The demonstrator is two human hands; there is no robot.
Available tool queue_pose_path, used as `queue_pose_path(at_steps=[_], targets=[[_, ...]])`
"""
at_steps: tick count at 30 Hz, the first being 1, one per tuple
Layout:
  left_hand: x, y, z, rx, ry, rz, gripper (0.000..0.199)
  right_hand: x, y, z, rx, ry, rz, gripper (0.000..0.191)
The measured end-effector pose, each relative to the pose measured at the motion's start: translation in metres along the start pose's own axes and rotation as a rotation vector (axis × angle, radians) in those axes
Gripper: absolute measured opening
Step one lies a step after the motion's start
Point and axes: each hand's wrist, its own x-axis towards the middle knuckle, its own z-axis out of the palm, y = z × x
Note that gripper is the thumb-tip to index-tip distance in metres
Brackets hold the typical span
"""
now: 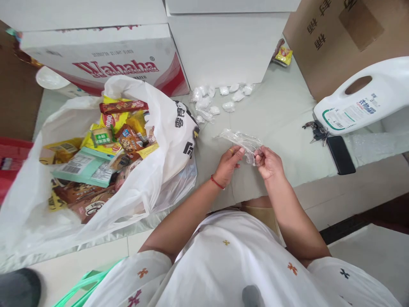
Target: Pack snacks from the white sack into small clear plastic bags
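A crumpled clear plastic bag [241, 140] is stretched between my two hands, just above the pale green cloth [284, 115]. My left hand [229, 164], with a red cord at the wrist, pinches the bag's near left side between thumb and fingers. On the right, my right hand [270, 163] is closed on the bag's other end, fingers curled. Beyond the hands, several small white bundles wrapped in clear plastic [228, 106] lie scattered on the cloth by a white box. Whether anything is inside the bag I cannot make out.
At left stands a large white carrier bag [169, 140] full of packaged snacks [102, 136]. Behind are a Wahaba carton [108, 59] and a white box [223, 47]. At right are a detergent jug [358, 102], keys [316, 132], a black phone [341, 155] and a brown carton [335, 55].
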Motion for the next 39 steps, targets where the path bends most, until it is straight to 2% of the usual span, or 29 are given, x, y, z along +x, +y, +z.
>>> queue_pose_path(at_steps=[3,6,9,12,17,21,24,27,30,32,35,37,39], targets=[[0.002,-0.002,-0.002,-0.027,-0.067,-0.014,0.041,-0.003,-0.003,-0.002,0.012,0.006,0.096,0.023],[0.002,-0.007,-0.005,-0.017,-0.018,0.033,0.044,-0.005,-0.010,-0.007,-0.090,0.036,-0.043,0.019],[-0.002,-0.013,-0.009,0.097,-0.021,0.120,0.045,-0.003,-0.019,-0.014,-0.211,0.058,-0.188,0.024],[-0.005,-0.014,-0.011,0.207,-0.014,0.186,0.043,-0.002,-0.025,-0.021,-0.293,0.022,-0.195,0.031],[-0.010,-0.011,-0.007,0.352,0.115,0.339,0.034,-0.021,-0.017,-0.027,-0.340,0.079,-0.217,0.048],[-0.016,-0.009,0.001,0.485,0.161,0.462,0.033,-0.046,0.002,-0.017,-0.415,-0.100,-0.122,0.055],[-0.017,-0.009,0.002,0.504,0.141,0.498,0.033,-0.054,0.007,-0.009,-0.503,-0.229,-0.170,0.053],[-0.013,-0.012,-0.005,0.416,0.115,0.407,0.035,-0.052,-0.001,-0.014,-0.509,-0.292,-0.197,0.050],[-0.010,-0.016,-0.015,0.288,-0.021,0.226,0.043,-0.049,-0.011,-0.033,-0.476,-0.353,-0.069,0.048],[-0.011,-0.018,-0.018,0.257,-0.107,0.164,0.047,-0.047,-0.014,-0.045,-0.470,-0.373,0.023,0.048],[-0.014,-0.019,-0.019,0.272,-0.127,0.169,0.048,-0.042,-0.014,-0.051,-0.384,-0.334,0.149,0.057],[-0.015,-0.020,-0.019,0.300,-0.131,0.187,0.048,-0.039,-0.013,-0.045,-0.276,-0.286,0.216,0.071],[-0.017,-0.022,-0.020,0.337,-0.163,0.198,0.047,-0.034,-0.010,-0.035,-0.214,-0.236,0.235,0.077]])
